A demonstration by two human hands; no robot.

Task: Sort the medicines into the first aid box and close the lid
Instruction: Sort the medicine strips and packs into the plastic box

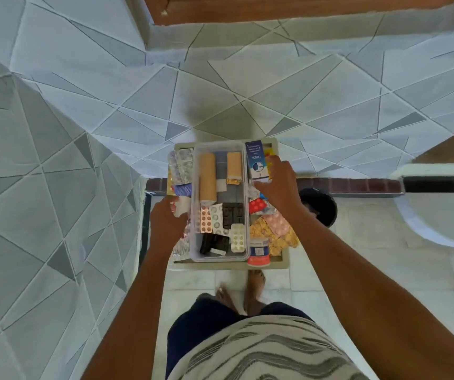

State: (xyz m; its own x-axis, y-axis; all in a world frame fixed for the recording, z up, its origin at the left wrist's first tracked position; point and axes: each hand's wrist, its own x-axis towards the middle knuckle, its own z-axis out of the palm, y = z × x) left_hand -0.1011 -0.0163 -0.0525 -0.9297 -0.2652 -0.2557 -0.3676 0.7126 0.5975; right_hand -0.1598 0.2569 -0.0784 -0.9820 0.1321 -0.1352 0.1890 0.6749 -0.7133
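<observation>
right hand (275, 185): gripping blue-white medicine carton (257, 160) | left hand (168, 218): fingers curled on clear tray (220, 259) edge, in first aid box (284, 263)

Single head view, steeply downward, near first aid box (282, 263).

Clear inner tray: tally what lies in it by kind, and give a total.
In the clear inner tray:
Tan bandage rolls: 2, long and short
Black pill strips: 2, upper and lower
Pale or silver pill strips: 3
Total: 7 that I can make out
</observation>
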